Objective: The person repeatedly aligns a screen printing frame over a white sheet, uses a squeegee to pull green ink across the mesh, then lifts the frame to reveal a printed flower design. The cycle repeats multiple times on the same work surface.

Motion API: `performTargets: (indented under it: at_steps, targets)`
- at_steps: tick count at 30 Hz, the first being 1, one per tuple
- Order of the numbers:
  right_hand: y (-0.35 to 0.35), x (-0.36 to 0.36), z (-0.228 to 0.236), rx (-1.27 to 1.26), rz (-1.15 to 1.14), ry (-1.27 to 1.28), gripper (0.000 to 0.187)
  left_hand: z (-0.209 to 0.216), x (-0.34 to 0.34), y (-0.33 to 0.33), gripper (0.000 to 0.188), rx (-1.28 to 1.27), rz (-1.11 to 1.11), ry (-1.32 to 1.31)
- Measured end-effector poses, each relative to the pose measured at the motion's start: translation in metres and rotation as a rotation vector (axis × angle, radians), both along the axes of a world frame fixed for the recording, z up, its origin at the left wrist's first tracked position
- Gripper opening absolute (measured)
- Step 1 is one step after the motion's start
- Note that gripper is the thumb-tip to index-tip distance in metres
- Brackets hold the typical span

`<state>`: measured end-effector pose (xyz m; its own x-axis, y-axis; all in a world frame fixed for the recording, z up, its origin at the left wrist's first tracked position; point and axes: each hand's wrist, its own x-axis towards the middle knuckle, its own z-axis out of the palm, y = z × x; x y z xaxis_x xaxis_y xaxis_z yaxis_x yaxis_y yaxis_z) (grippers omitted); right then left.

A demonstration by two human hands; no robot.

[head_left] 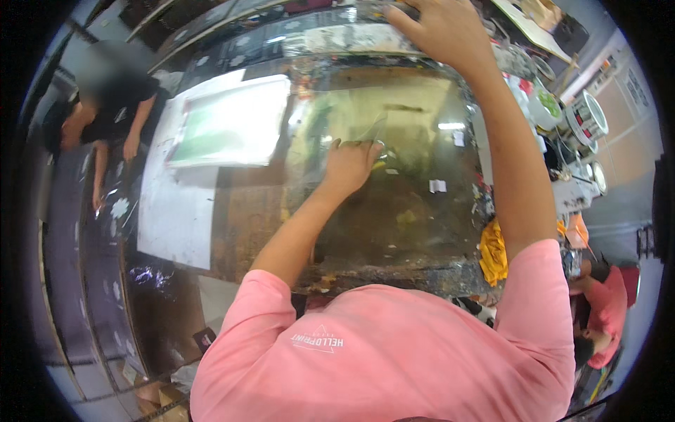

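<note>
The left hand [354,167] was bent at the knuckles, its fingertips gathered at what looked like a raised fold of a clear sheet [380,130]; whether they were clamped on it or merely touching could not be told. The right hand [444,32] was stretched to the far side, thumb held away from the fingers, which the picture's upper edge cut off, so its hold could not be told either. The clear sheet lay on the dark, stained worktable [242,225], reflecting yellowish light. Two small white tags, one [437,186] nearer the person and one [458,138] farther off, lay right of the left hand.

To the left stood a pale frame with a green panel [228,125], partly over a white sheet [176,214]. A yellow cloth [493,253] lay near the right elbow; beyond it, a white bucket [587,118] stood among other containers. A co-worker in black [116,109] was at the left, another in pink [610,309] at the lower right.
</note>
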<state>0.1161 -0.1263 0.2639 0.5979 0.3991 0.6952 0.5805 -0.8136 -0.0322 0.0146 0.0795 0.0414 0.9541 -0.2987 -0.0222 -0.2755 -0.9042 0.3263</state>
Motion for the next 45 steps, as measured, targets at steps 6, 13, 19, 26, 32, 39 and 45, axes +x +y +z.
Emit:
performTargets:
  at_steps: [6, 13, 19, 26, 32, 39, 45]
  targets:
    - [0.015, -0.007, 0.0, 0.022, -0.048, -0.038, 0.054, -0.046, -0.019, -0.066, 0.105, 0.049, -0.139, -0.141]
    - [0.008, -0.005, 0.014, 0.065, -0.038, -0.012, 0.057, -0.059, -0.012, -0.113, 0.119, -0.047, -0.259, -0.231]
    - [0.011, -0.003, 0.015, 0.038, -0.057, 0.029, 0.058, -0.057, -0.029, -0.119, 0.114, -0.125, -0.27, -0.328]
    - [0.011, -0.006, 0.015, 0.043, -0.08, 0.044, 0.056, -0.051, -0.033, -0.118, 0.113, -0.131, -0.257, -0.333]
    - [0.013, -0.008, 0.01, 0.058, -0.055, 0.029, 0.055, -0.06, -0.032, -0.12, 0.114, -0.126, -0.246, -0.375]
    - [0.01, -0.016, 0.005, 0.033, -0.066, 0.014, 0.051, -0.035, -0.026, -0.089, 0.097, -0.439, -0.179, -0.349]
    - [0.015, -0.028, -0.007, 0.072, -0.097, 0.057, 0.048, 0.054, -0.013, 0.005, 0.091, -0.63, 0.249, -0.166]
